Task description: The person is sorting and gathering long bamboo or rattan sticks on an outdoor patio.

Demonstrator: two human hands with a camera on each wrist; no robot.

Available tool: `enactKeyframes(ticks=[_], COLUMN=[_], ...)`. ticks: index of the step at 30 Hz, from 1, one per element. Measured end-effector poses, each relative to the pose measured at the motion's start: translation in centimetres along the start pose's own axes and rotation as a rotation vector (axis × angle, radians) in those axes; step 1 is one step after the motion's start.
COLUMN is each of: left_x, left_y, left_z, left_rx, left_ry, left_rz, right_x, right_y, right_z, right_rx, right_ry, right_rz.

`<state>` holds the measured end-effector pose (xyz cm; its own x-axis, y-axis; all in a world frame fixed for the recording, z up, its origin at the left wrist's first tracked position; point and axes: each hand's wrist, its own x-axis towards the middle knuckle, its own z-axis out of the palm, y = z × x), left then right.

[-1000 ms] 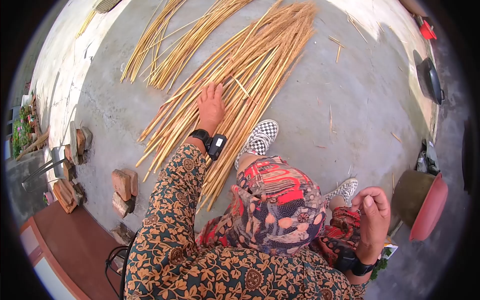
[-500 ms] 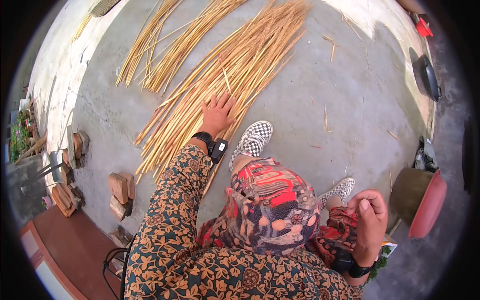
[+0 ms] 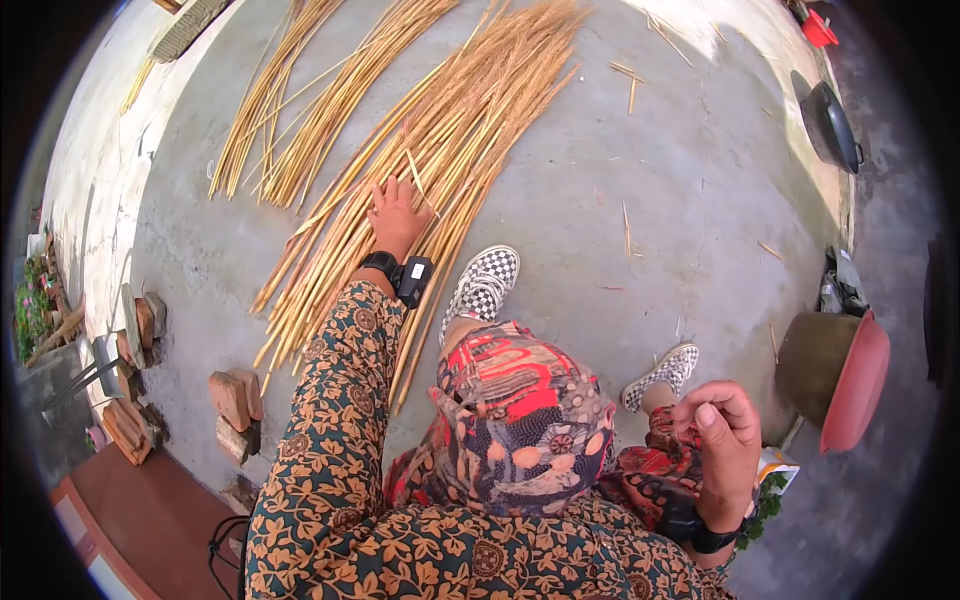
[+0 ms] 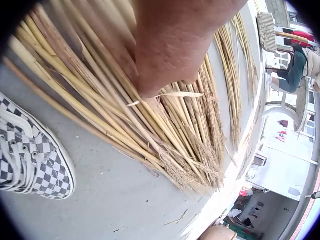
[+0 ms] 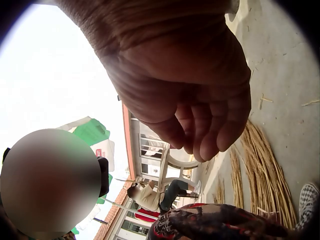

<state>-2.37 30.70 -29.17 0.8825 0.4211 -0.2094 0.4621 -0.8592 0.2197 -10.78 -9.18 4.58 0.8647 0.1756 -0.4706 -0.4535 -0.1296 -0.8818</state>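
Touching one large bundle (image 3: 490, 110) | hands (image 3: 397, 222): left, of two | smaller bundles (image 3: 345, 95) beside: two

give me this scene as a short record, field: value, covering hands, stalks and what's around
left hand: resting on the largest spread of dried stalks
right hand: raised, fingers loosely curled, nothing visible in it
stalk tips: feathery, pointing away from the person
other stalks: two narrower bunches beyond the largest spread
footwear: black-and-white checkered shoes
left side: bricks
right side: pink basin, dark pan
background: another person, seated
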Motion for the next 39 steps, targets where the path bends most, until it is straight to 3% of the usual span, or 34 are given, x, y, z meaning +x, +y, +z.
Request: enactKeyframes(ticks=[3,6,14,23,27,30,33,35,38,39], left_x=[-0.1,-2.7,-4.6,-2.9,-3.0,-1.8,-0.7,-0.1,1.8,2.1], left_y=[1.9,4.9,5.5,4.1,4.5,5.8,6.1,7.0,9.3,9.9], left_z=[0.6,1.5,3.0,3.9,3.1,2.5,1.6,0.6,-0.6,-0.7], left_rx=[0.006,0.043,0.066,0.107,0.128,0.204,0.315,0.414,0.343,0.349], left_ry=[-0.235,-0.282,-0.3,-0.22,0.018,-0.088,-0.22,-0.236,-0.318,-0.318], left_rz=[-0.03,0.047,0.164,0.138,0.43,0.592,0.567,0.609,0.616,0.713], right_x=[-0.2,-0.4,-0.7,-1.5,-2.3,-3.4,-3.3,-2.5,-2.6,-2.5], right_y=[-0.3,-0.6,-0.7,-1.0,-1.8,-2.5,-2.2,-1.9,-1.1,-1.2], right_z=[0.1,0.3,0.0,-1.1,-2.5,-4.3,-4.8,-4.7,-5.3,-5.3], right_rx=[-0.007,-0.006,-0.071,-0.061,-0.056,-0.097,-0.103,-0.121,-0.247,-0.307], right_ry=[0.009,0.016,-0.041,0.044,0.118,0.145,0.13,0.16,0.205,0.217], right_rz=[0.003,-0.007,-0.069,-0.125,-0.282,-0.388,-0.443,-0.375,-0.34,-0.339])
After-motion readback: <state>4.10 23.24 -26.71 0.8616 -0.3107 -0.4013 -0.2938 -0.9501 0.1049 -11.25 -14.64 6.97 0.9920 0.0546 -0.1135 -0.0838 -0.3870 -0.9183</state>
